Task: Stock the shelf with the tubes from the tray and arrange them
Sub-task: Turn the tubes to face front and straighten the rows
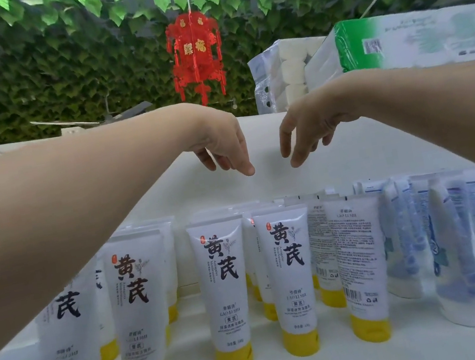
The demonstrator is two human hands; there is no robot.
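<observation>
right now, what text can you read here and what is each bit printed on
"黄芪": front of the white plastic tube with a yellow cap
"LAO LI SHI": lower on that tube, and on the back-turned white tube
"福": red paper lantern
Too blurred to read: the tubes' small print, the blue-printed white tubes, the green-and-white wrapped pack

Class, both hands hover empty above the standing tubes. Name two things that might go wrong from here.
1. The yellow-capped tubes stand on their caps in close rows; the left hand or right hand reaching down could tip one into its neighbours.
2. The blue tubes lean to one side; a nudge might topple them.
</observation>
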